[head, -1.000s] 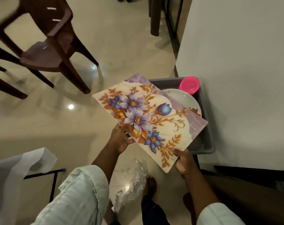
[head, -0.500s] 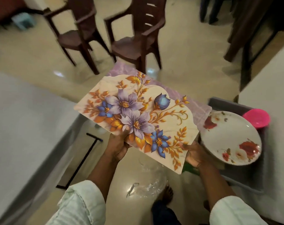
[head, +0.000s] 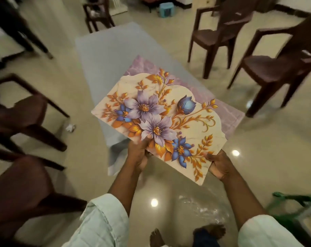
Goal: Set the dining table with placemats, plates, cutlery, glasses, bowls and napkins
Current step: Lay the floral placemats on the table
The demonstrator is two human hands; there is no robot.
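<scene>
Placemats (head: 161,120) pinched at near edge by left hand (head: 138,154) and right hand (head: 220,166), hands apart; best kept flat, then lowered square onto table (head: 104,56) at 12 o'clock.

Glossy cream tile floor (head: 268,157), ceiling lights reflected in it. On it: long table w/ pale grey cloth (head: 115,56) at centre; brown plastic chairs (head: 268,68) right, more on the left, blurred; crumpled white paper (head: 70,128) by a left chair leg; clear plastic wrap (head: 202,209) near bare feet (head: 211,230); small blue stool (head: 167,9) far back.
</scene>
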